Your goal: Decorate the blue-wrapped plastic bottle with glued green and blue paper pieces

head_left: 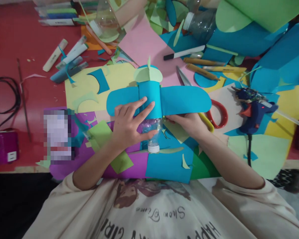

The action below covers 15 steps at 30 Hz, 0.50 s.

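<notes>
A toy airplane (149, 93) made from a clear plastic bottle lies in front of me. Blue paper wraps its body, with a blue wing (185, 100) on each side and pale green tail pieces (148, 75) at the far end. The white bottle cap (153, 148) points toward me. My left hand (132, 124) holds the airplane from above, its fingers over the blue wrap and its thumb across the bare bottle. My right hand (189, 122) grips it at the near edge of the right wing, beside the bottle; some of its fingers are hidden under the wing.
Red-handled scissors (223, 114) lie right of the wing. A blue glue gun (250, 114) with a cord is farther right. Markers (54, 54), a blurred-out phone (58, 132), paper scraps and another bottle (201, 26) crowd the red table (12, 56).
</notes>
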Each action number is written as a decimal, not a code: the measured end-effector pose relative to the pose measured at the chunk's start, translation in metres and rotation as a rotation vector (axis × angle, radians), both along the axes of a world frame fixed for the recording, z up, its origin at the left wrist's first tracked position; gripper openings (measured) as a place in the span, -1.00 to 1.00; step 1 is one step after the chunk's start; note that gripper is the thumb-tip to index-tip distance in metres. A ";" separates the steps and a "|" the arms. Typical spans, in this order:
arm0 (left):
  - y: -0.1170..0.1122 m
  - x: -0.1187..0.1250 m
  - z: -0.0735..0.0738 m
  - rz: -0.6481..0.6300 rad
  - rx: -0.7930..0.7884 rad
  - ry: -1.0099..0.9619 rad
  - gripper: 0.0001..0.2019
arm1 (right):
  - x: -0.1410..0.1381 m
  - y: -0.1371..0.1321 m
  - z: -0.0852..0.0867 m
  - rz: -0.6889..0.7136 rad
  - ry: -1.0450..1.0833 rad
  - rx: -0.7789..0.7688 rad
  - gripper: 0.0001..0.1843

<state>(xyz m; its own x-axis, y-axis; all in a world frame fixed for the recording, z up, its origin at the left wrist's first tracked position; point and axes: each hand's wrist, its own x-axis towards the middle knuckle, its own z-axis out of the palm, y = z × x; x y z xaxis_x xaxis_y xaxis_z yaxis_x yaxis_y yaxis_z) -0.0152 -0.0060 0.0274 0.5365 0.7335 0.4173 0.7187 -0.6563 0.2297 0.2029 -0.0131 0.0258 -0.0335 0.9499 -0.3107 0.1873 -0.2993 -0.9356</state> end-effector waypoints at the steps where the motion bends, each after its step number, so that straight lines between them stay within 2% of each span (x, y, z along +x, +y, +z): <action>1: -0.001 0.000 0.000 0.008 -0.017 0.001 -0.31 | 0.000 0.000 0.000 0.000 -0.001 0.015 -0.76; 7: 0.006 -0.004 0.000 0.036 -0.103 -0.059 -0.37 | 0.001 0.003 0.008 -0.022 -0.038 0.075 -0.80; 11: 0.015 -0.013 0.003 0.120 -0.188 -0.141 -0.41 | 0.009 0.005 0.011 -0.073 -0.073 0.216 -0.85; 13: 0.015 -0.014 0.004 0.155 -0.218 -0.160 -0.35 | 0.014 0.006 0.011 -0.096 -0.142 0.278 -0.86; 15: 0.013 -0.012 0.003 0.176 -0.265 -0.140 -0.20 | 0.018 0.007 0.010 -0.095 -0.222 0.318 -0.87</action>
